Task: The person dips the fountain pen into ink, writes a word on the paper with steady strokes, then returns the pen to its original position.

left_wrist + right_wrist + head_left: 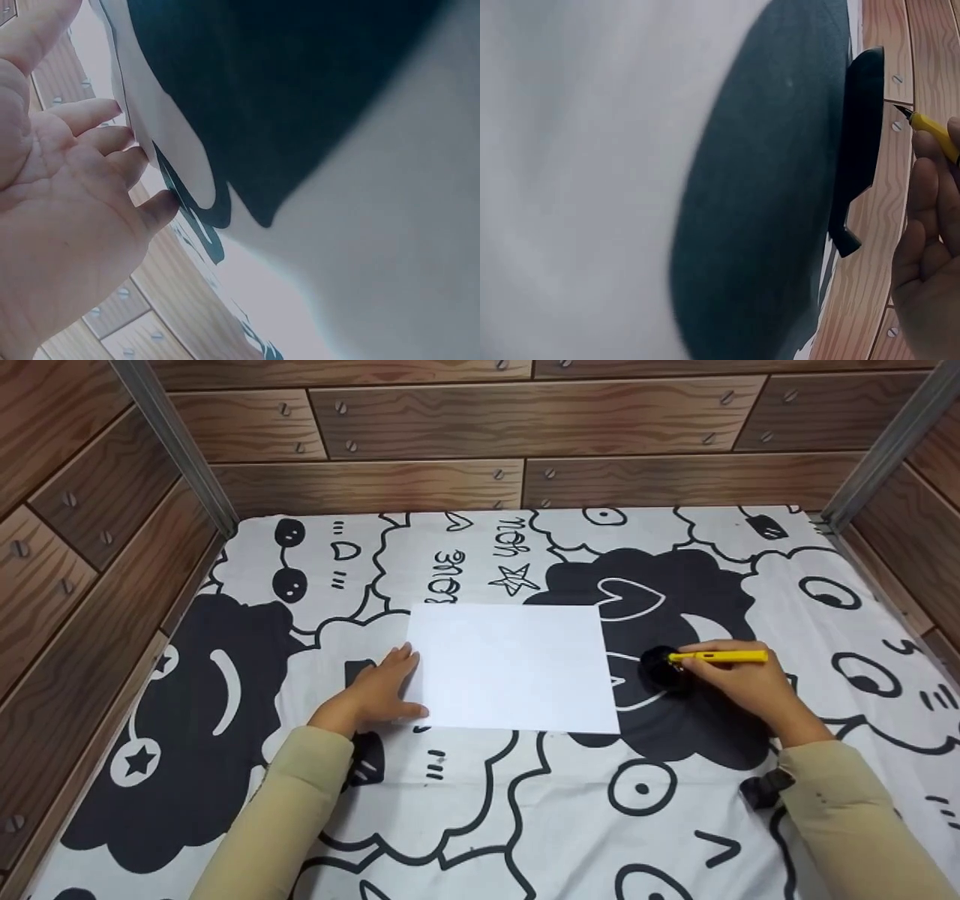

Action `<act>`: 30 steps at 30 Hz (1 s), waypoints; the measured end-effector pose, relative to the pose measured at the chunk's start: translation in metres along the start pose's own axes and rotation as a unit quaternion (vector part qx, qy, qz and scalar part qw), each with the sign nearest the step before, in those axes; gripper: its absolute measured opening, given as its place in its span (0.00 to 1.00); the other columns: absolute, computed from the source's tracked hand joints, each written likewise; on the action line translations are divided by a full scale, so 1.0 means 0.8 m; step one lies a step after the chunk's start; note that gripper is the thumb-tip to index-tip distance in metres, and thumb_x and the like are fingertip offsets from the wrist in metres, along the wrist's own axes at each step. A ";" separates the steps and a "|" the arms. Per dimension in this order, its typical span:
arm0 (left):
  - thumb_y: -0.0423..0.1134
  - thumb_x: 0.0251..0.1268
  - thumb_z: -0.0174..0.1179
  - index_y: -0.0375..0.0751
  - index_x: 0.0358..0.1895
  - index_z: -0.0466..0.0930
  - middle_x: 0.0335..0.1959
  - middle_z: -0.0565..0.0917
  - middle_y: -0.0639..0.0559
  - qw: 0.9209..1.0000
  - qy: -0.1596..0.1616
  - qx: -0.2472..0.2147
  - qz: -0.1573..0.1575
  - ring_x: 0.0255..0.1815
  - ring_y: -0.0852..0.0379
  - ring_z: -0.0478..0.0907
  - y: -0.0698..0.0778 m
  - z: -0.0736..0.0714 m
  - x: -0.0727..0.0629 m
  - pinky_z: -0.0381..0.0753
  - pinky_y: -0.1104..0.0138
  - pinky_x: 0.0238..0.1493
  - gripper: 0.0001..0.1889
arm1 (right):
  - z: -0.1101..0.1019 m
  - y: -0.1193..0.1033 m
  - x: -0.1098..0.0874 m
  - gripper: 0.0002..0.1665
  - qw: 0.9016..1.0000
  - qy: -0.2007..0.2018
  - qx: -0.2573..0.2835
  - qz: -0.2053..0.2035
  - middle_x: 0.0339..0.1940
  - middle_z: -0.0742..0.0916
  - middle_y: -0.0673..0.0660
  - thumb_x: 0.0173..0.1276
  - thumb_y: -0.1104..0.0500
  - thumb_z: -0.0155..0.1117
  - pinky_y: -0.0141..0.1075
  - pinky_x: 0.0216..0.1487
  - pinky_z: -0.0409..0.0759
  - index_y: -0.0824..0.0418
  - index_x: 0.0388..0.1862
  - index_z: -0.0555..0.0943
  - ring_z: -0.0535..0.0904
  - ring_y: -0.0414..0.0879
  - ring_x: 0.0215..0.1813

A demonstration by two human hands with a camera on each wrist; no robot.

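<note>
A blank white sheet of paper (514, 667) lies on the patterned cloth. My left hand (382, 690) rests at its left edge with fingers spread; the left wrist view shows that hand's palm (67, 202) and fingers from the side. With my right hand (739, 679) I pinch a yellow fountain pen (724, 656). Its dark pointed nib (904, 111) shows in the right wrist view. Just by the pen's tip sits a low, round black object (660, 669), seen side-on as a dark shape (862, 127) in the right wrist view. Whether the nib touches it, I cannot tell.
A white cloth (465, 817) with black cartoon faces covers the table. Wood-print panels (525, 424) stand behind and at both sides, with grey metal posts (176, 446) at the corners. A small black item (763, 789) shows by the right sleeve.
</note>
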State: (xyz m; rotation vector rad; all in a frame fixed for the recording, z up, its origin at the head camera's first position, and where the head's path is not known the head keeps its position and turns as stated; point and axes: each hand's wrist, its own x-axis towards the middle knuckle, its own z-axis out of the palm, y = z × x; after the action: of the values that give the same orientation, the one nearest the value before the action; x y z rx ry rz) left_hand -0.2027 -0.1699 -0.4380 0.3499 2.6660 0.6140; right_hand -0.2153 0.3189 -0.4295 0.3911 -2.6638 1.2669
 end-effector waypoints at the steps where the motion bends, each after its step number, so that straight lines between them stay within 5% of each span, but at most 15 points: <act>1: 0.49 0.58 0.66 0.35 0.75 0.49 0.76 0.43 0.41 1.000 0.000 0.000 0.000 0.76 0.45 0.37 0.000 0.000 0.000 0.39 0.47 0.71 0.47 | 0.000 -0.001 0.001 0.14 1.000 0.001 0.002 -0.001 0.40 0.88 0.48 0.61 0.56 0.71 0.18 0.38 0.75 0.62 0.43 0.87 0.78 0.28 0.42; 8: 0.49 0.58 0.66 0.36 0.75 0.48 0.76 0.43 0.41 1.000 0.000 -0.001 0.000 0.76 0.45 0.36 -0.003 0.001 0.001 0.39 0.47 0.71 0.48 | 0.005 -0.008 0.009 0.14 1.000 0.005 0.023 -0.011 0.41 0.88 0.50 0.61 0.59 0.70 0.18 0.41 0.74 0.64 0.44 0.86 0.78 0.28 0.44; 15: 0.49 0.58 0.67 0.36 0.75 0.48 0.76 0.43 0.41 1.000 0.002 -0.002 0.000 0.76 0.45 0.36 -0.004 0.001 0.001 0.39 0.47 0.71 0.48 | 0.019 -0.033 0.022 0.11 0.997 0.023 0.048 -0.047 0.41 0.87 0.65 0.60 0.68 0.68 0.19 0.44 0.73 0.72 0.42 0.85 0.78 0.30 0.45; 30: 0.49 0.58 0.67 0.35 0.75 0.48 0.76 0.44 0.41 1.000 0.001 0.000 0.004 0.76 0.45 0.37 -0.001 0.001 0.002 0.39 0.46 0.71 0.48 | 0.058 -0.040 0.050 0.13 0.999 0.003 0.023 -0.034 0.40 0.88 0.54 0.61 0.55 0.70 0.22 0.36 0.73 0.60 0.42 0.88 0.78 0.35 0.38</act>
State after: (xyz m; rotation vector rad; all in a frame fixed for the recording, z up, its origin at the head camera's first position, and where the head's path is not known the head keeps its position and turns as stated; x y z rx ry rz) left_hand -0.2038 -0.1702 -0.4396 0.3602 2.6680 0.6163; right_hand -0.2455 0.2565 -0.4247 0.4795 -2.5967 1.3102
